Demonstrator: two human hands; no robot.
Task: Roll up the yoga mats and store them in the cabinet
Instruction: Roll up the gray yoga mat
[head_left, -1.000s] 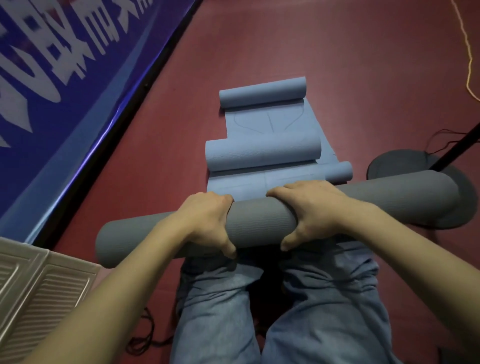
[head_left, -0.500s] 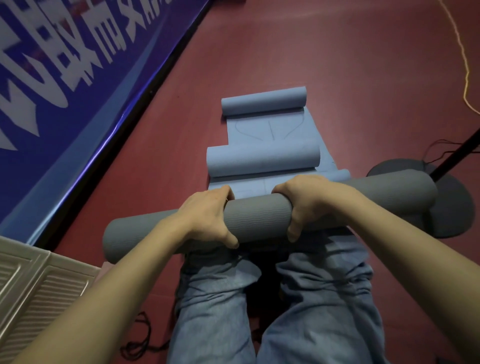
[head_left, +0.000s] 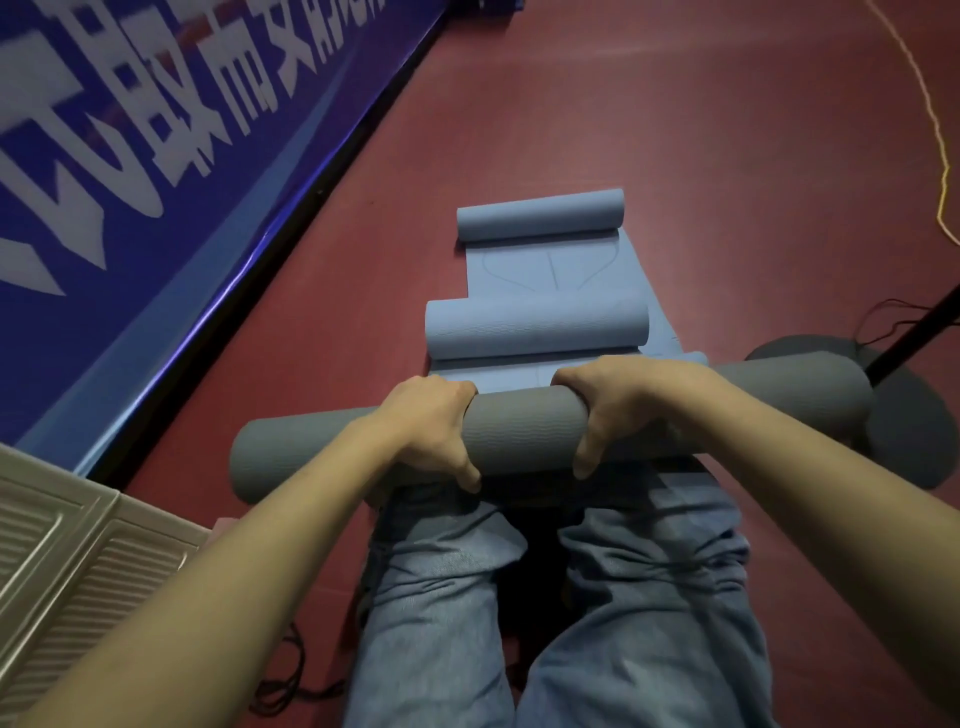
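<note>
Item: rolled grey yoga mat (head_left: 519, 434), fully wound into a thick cylinder, lying crosswise above the person's knees (head_left: 447, 561), its left end lower than its right. Left hand (head_left: 428, 428) grips the roll left of centre, fingers curled over the top, thumb tucked beneath on the near side. Right hand (head_left: 618, 410) grips it right of centre in the same manner, thumb pointing down along the near face; a bare stretch of mat shows between the two hands. Beyond the roll, on the dark red floor (head_left: 701, 156), lie light blue mats (head_left: 545, 270), partly unrolled: one rolled end at the far edge (head_left: 540, 215), a second thicker roll (head_left: 535, 325) nearer, and a third mostly hidden behind the right hand. Right of the grey roll: a dark round base (head_left: 914, 441) with a black pole (head_left: 914, 338) rising from it and thin cables beside it. A yellow cord (head_left: 930, 114) trails along the floor at far right. Left: a blue banner (head_left: 156, 156) with white characters. Lower left corner: a pale ribbed cabinet panel (head_left: 67, 571), well apart from the mats.
</note>
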